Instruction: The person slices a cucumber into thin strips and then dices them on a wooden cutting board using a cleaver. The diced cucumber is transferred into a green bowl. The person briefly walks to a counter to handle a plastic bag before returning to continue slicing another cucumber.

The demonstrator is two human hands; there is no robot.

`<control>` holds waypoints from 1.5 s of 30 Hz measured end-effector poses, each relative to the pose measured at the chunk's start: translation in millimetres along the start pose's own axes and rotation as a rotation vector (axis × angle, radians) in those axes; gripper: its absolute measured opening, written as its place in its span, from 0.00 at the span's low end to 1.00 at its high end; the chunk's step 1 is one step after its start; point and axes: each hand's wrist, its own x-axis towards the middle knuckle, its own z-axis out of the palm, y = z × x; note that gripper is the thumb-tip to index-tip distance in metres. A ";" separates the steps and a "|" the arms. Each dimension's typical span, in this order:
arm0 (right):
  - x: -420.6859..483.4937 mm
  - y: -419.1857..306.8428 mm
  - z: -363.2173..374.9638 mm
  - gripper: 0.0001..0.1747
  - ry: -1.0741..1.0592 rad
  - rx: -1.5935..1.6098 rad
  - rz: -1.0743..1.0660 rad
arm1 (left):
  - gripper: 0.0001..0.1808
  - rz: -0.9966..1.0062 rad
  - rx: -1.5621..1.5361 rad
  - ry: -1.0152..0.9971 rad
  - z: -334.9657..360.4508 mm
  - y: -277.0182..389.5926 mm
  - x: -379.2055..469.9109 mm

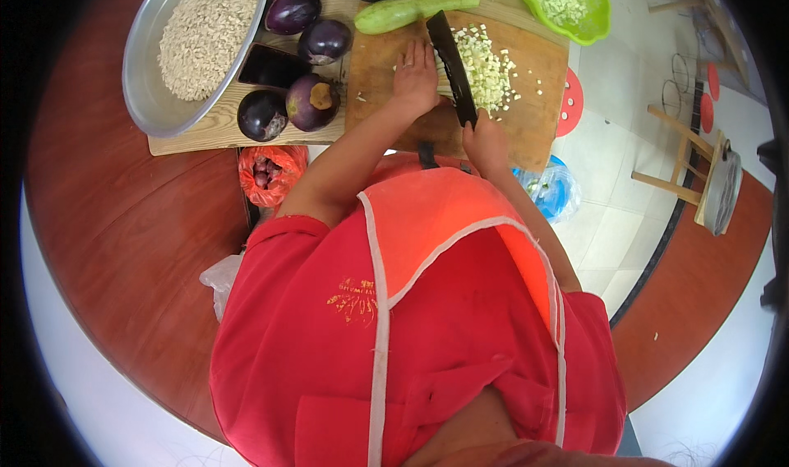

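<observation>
My right hand (486, 142) is closed round the handle of a dark, broad-bladed kitchen knife (455, 66), whose blade lies across the wooden cutting board (376, 66). Just left of the blade, my left hand (416, 76) presses flat with fingers extended, a ring on one of them. Pale strips of a cut vegetable show partly between that hand and the knife; the hand hides the rest. Right of the blade spreads a heap of pale green diced vegetable (487, 73), with loose cubes around it. A whole light green squash (413, 12) lies along the board's far edge.
Several purple eggplants (325, 42) and a dark phone-like slab (274, 66) lie left of the board, beside a large metal basin (138, 79) of pale chopped food. A green plastic bowl (595, 20) holds more dice at upper right. A red bag (246, 174) of onions hangs below the table edge.
</observation>
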 end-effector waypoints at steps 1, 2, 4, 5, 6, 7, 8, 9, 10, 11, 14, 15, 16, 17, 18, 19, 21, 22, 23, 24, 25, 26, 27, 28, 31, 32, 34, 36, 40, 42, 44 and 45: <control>0.2 2.8 3.1 0.12 0.033 0.040 -0.019 | 0.62 0.013 -0.036 -0.022 -1.0 -2.9 -2.3; -1.7 5.8 4.3 0.12 0.040 0.072 -0.002 | 0.62 0.026 -0.109 -0.031 -1.9 -5.5 -6.7; -2.2 10.1 0.6 0.12 0.060 0.099 -0.054 | 0.62 0.065 -0.214 0.045 -4.8 -13.2 -9.2; -3.4 10.3 -2.8 0.12 0.064 0.115 -0.069 | 0.60 0.078 -0.261 0.072 -4.5 -15.8 -11.5; -6.2 9.2 -7.4 0.12 0.060 0.123 -0.070 | 0.58 0.097 -0.292 0.114 -3.0 -17.4 -15.2; -9.5 7.9 -13.7 0.12 0.067 0.137 -0.068 | 0.57 0.114 -0.317 0.135 -0.5 -18.3 -18.5; -12.5 5.8 -20.5 0.12 0.079 0.155 -0.071 | 0.54 0.129 -0.330 0.173 2.6 -19.4 -20.9; -15.6 3.4 -27.8 0.12 0.074 0.138 -0.089 | 0.51 0.143 -0.336 0.192 6.0 -20.4 -22.5; -19.6 0.9 -34.3 0.12 0.072 0.123 -0.111 | 0.48 0.157 -0.348 0.208 9.9 -21.1 -23.5; -23.6 -2.1 -39.3 0.12 0.080 0.109 -0.146 | 0.45 0.154 -0.343 0.236 14.0 -21.5 -24.6; -30.6 -11.7 -44.0 0.12 -0.004 0.072 -0.090 | 0.39 0.130 -0.315 0.306 23.7 -21.7 -25.7; -30.9 -13.8 -43.4 0.13 -0.023 0.052 -0.060 | 0.37 0.120 -0.292 0.327 26.1 -20.5 -25.3; -30.9 -15.7 -41.9 0.13 -0.034 0.040 -0.047 | 0.36 0.102 -0.268 0.322 27.7 -19.4 -24.6; -30.4 -16.8 -40.1 0.14 -0.047 0.027 -0.024 | 0.36 0.099 -0.268 0.345 28.9 -18.0 -24.0; -30.1 -17.5 -38.0 0.14 -0.054 0.023 -0.020 | 0.36 0.086 -0.269 0.341 29.8 -16.6 -23.7; -29.5 -18.0 -35.7 0.14 -0.061 0.016 -0.007 | 0.36 0.074 -0.272 0.333 30.3 -15.4 -23.5; -28.2 -17.9 -31.3 0.14 -0.080 0.000 0.014 | 0.36 0.068 -0.282 0.333 30.4 -13.6 -23.4; -26.3 -17.4 -28.9 0.14 -0.089 -0.010 0.020 | 0.36 0.059 -0.282 0.327 30.3 -12.9 -23.2; -24.2 -16.8 -26.4 0.14 -0.097 -0.020 0.025 | 0.36 0.064 -0.289 0.331 29.9 -12.4 -23.3; -20.6 -16.4 -22.6 0.14 -0.096 -0.004 0.032 | 0.36 0.061 -0.290 0.330 29.5 -12.0 -23.5; -15.9 -16.0 -17.9 0.13 -0.095 0.010 0.039 | 0.36 0.065 -0.294 0.343 29.1 -11.5 -23.9; -12.2 -15.3 -13.1 0.13 -0.077 0.032 0.029 | 0.35 0.060 -0.279 0.344 28.4 -11.4 -24.0; -10.3 -13.8 -8.1 0.13 -0.081 0.023 0.042 | 0.35 0.064 -0.266 0.361 27.9 -11.0 -24.1; -8.0 -12.1 -3.0 0.13 -0.069 0.022 0.037 | 0.35 0.057 -0.247 0.347 27.3 -11.2 -23.3; -8.9 -1.9 7.1 0.14 -0.012 0.079 -0.001 | 0.35 0.067 -0.228 0.392 26.1 -13.0 -20.8; -9.7 1.5 8.9 0.14 0.001 0.098 0.011 | 0.34 0.063 -0.280 0.429 26.0 -14.5 -17.5; -10.3 5.1 11.6 0.13 0.028 0.110 -0.018 | 0.31 0.051 -0.382 0.508 25.9 -21.1 -9.5; -12.3 6.4 9.5 0.13 0.032 0.133 -0.024 | 0.27 0.103 -0.400 0.498 28.1 -27.0 -5.6; -15.6 2.5 -8.1 0.12 0.044 0.171 -0.044 | 0.20 0.144 -0.557 0.489 32.0 -35.0 -5.1; -19.3 0.5 -20.8 0.13 0.035 0.148 -0.050 | 0.19 0.122 -0.678 0.546 31.0 -35.5 -6.6; -22.4 -3.1 -29.8 0.13 0.026 0.120 -0.076 | 0.17 0.097 -0.725 0.560 26.7 -35.0 -7.2; -23.9 -5.3 -32.5 0.13 0.008 0.107 -0.075 | 0.16 0.093 -0.712 0.563 23.6 -35.0 -6.8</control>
